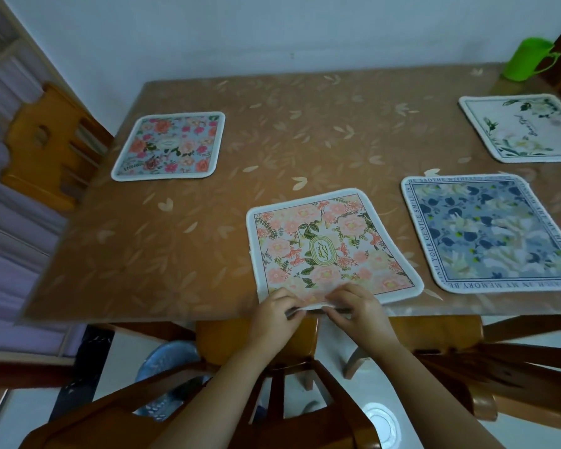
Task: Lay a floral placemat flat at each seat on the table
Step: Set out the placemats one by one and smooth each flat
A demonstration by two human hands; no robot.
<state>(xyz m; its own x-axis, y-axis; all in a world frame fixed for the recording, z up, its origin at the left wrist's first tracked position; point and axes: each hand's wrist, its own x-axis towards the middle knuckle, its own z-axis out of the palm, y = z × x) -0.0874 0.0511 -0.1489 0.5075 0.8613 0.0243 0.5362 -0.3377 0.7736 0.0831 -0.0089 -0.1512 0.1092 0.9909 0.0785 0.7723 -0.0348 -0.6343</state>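
A pink floral placemat (331, 244) lies on the table (208, 222) near its front edge, slightly skewed. My left hand (277, 315) and my right hand (358, 307) pinch its near edge, which hangs just over the table's rim. Three other mats lie flat: a red-and-pink floral one (170, 147) at the far left, a blue floral one (493, 234) to the right, and a white one with green leaves (522, 128) at the far right.
A green plastic cup (528, 59) stands at the table's far right corner. Wooden chairs stand at the left side (46, 140) and below the front edge (289, 345). A white wall (272, 34) backs the table. A blue basin (166, 361) sits on the floor.
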